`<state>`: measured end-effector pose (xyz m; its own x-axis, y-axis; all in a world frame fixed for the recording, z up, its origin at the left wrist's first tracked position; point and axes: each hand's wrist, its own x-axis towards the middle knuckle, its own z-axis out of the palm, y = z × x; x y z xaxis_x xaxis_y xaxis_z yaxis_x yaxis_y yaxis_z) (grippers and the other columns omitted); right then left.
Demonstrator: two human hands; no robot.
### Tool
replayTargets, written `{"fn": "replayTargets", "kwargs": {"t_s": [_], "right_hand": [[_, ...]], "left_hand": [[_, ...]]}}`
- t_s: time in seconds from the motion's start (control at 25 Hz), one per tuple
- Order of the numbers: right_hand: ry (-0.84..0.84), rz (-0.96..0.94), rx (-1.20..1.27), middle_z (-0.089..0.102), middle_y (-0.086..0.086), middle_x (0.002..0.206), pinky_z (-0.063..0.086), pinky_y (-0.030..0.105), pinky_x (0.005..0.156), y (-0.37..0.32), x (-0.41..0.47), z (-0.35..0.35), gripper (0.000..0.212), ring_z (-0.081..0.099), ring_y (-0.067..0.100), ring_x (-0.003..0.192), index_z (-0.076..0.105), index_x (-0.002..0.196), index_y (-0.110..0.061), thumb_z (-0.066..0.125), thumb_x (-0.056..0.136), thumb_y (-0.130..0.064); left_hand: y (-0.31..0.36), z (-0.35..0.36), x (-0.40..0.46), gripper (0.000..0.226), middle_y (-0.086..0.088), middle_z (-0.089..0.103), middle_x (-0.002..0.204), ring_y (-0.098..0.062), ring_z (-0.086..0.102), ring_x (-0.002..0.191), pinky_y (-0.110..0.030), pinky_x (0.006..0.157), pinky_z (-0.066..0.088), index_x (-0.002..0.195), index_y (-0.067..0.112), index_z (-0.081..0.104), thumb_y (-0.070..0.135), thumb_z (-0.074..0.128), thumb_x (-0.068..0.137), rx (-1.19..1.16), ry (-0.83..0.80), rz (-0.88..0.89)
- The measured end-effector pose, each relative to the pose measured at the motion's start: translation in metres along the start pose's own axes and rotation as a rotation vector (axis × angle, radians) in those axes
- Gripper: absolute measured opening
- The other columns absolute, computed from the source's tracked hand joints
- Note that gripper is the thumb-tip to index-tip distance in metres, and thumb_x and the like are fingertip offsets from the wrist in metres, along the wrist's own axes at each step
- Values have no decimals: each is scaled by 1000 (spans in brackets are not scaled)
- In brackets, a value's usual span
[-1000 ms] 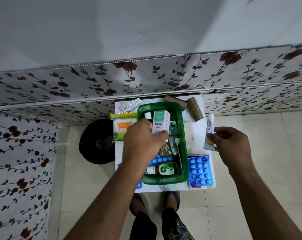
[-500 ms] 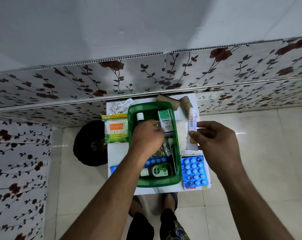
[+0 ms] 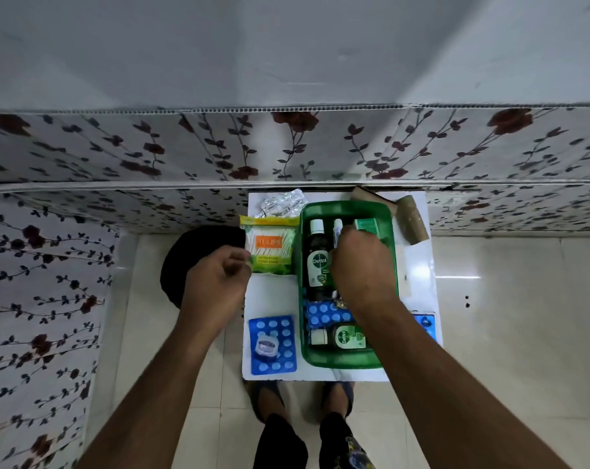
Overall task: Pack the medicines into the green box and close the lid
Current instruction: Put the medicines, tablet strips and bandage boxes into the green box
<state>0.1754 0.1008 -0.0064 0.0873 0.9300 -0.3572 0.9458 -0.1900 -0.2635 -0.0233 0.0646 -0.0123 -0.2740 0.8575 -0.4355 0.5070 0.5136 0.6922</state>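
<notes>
The green box (image 3: 346, 206) sits open on a small white table (image 3: 270, 292). Inside it lie a large Dettol bottle (image 3: 318, 262), a small Dettol bottle (image 3: 344, 338), a blue blister pack (image 3: 324, 314) and a green carton (image 3: 366, 226). My right hand (image 3: 361, 269) is inside the box, shut on a white tube (image 3: 337, 230) between the big bottle and the carton. My left hand (image 3: 219, 282) is left of the box, fingers curled against the lower left corner of the cotton buds pack (image 3: 270, 245). Whether it grips the pack is unclear.
A second blue blister pack (image 3: 280, 358) with a small round tin (image 3: 266, 345) on it lies at the table's front left. Another blue pack (image 3: 425, 324) shows at the right edge. Cardboard rolls (image 3: 412, 220) and a foil strip (image 3: 281, 201) lie at the back. The floral wall stands just behind.
My left hand has come out of the box and moved left to the cotton buds pack. My right hand has carried the white tube from the table's right side into the box.
</notes>
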Motion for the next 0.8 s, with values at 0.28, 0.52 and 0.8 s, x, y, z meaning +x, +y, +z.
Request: {"fn": "replayTargets", "kwargs": {"t_s": [0.28, 0.52, 0.8], "right_hand": [[270, 47, 218, 75, 10, 80, 47, 27, 63, 29, -32, -38, 11, 69, 30, 70, 72, 92, -12, 62, 89, -12], [24, 496, 484, 74, 7, 97, 42, 22, 65, 120, -31, -16, 23, 67, 24, 75, 69, 103, -15, 68, 86, -32], [-79, 504, 619, 74, 13, 87, 58, 49, 83, 127, -7, 27, 21, 71, 33, 86, 70, 85, -18, 81, 70, -26]], "left_hand": [[-23, -6, -20, 23, 8, 68, 89, -1, 64, 79, -12, 68, 49, 101, 26, 68, 10, 69, 83, 89, -96, 55], [-52, 7, -58, 53, 6, 52, 116, -9, 52, 103, -23, 83, 47, 124, 31, 60, 25, 78, 74, 448, -373, 216], [-69, 26, -61, 51, 3, 53, 115, -19, 50, 112, -32, 87, 50, 123, 27, 62, 24, 76, 74, 635, -380, 325]]}}
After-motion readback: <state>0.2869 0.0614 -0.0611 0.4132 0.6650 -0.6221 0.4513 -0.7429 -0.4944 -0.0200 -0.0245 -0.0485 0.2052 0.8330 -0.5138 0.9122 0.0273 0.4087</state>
